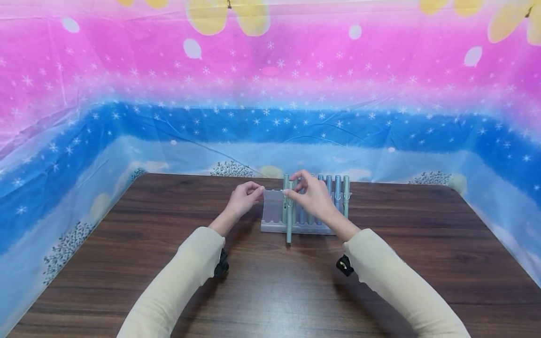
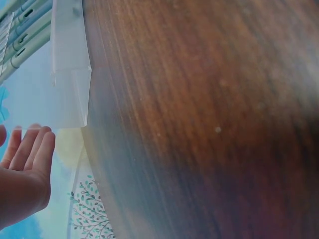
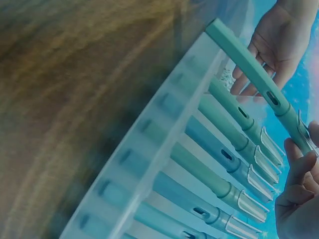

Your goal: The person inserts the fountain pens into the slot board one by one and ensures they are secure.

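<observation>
A green pen (image 1: 289,220) is being pinched by the right hand (image 1: 312,196); the tray (image 1: 274,206) is being pinched at its corner by the left hand (image 1: 243,199). The pen is best lowered level into the free groove just beside the held corner.

right hand (image 1: 313,197) pinching green pen (image 1: 289,213), pen tray (image 1: 272,220)

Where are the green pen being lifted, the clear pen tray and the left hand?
green pen (image 1: 289,220), head view, on its lower barrel below the fingers.
clear pen tray (image 1: 272,206), head view, on its bare left end.
left hand (image 1: 243,199), head view, on the back of the hand.
</observation>
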Motion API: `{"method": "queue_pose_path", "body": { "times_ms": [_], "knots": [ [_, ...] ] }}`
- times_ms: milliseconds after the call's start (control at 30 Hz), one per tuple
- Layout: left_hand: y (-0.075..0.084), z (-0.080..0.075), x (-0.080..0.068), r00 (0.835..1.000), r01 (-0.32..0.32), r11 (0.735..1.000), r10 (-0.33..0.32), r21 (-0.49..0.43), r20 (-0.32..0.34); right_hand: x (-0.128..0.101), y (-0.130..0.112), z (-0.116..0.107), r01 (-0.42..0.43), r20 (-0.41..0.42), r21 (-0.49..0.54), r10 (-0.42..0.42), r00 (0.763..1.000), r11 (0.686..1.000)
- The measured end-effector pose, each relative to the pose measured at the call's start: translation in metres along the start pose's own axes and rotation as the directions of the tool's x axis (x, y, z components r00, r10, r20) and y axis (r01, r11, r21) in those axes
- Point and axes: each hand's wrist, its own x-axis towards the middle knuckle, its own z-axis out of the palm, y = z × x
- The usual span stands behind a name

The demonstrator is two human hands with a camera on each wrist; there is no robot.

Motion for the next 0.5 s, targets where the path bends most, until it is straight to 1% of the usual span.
{"method": "queue_pose_path", "body": {
  "times_ms": [333,500],
  "knots": [
    [0.0,0.0,0.001,1.0,0.002,1.0,-0.002,0.014,0.003,0.01,-0.011,0.0,0.04,-0.081,-0.028,-0.042,0.996,0.999],
    [-0.001,0.0,0.001,1.0,-0.003,1.0,0.003,0.014,-0.001,0.013,-0.012,0.001,0.066,-0.14,-0.032,-0.069,0.988,0.997]
  ]
}}
